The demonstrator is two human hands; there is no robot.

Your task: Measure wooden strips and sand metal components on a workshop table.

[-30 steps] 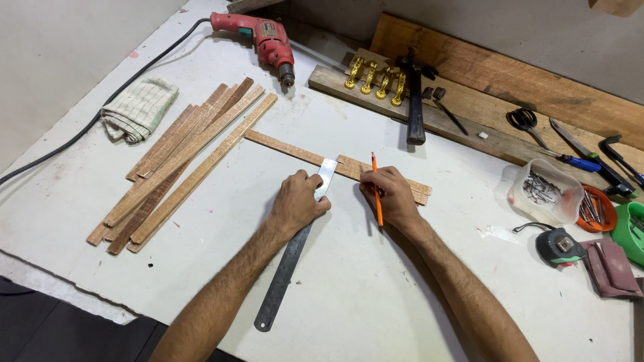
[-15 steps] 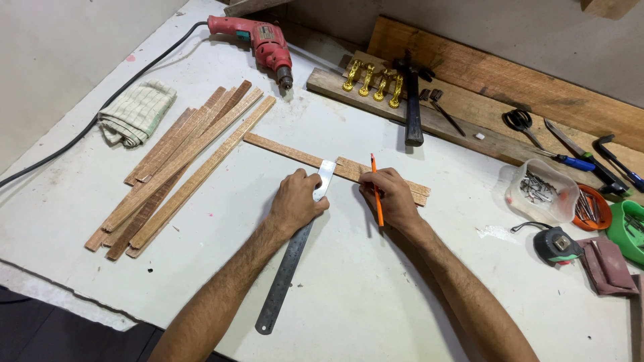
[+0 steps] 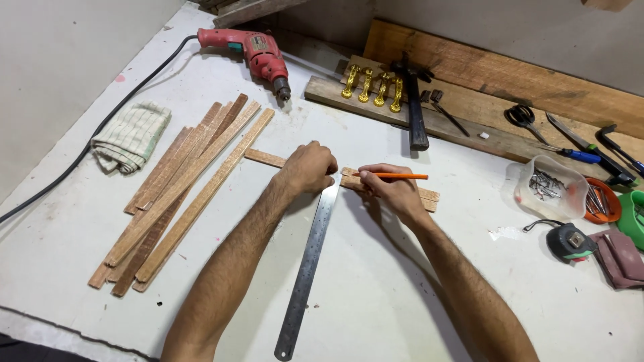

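A long shiny metal ruler [image 3: 306, 268] lies on the white tabletop [image 3: 416, 295], and the left hand [image 3: 310, 167] presses its far end down, fingers curled on it. It crosses a thin brown wood strip [image 3: 265, 158]. Just beside, the right hand [image 3: 391, 188] pinches an orange pencil [image 3: 396, 175] over that strip.

Matt brushed-metal ruler [image 3: 307, 265]; rough bare wooden strips [image 3: 176, 194] at nine o'clock; glossy red plastic drill [image 3: 253, 50]; scuffed matt white tabletop [image 3: 376, 288].

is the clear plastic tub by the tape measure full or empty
Partly filled: the clear plastic tub holds a loose pile of small metal fasteners, seen through its open top.
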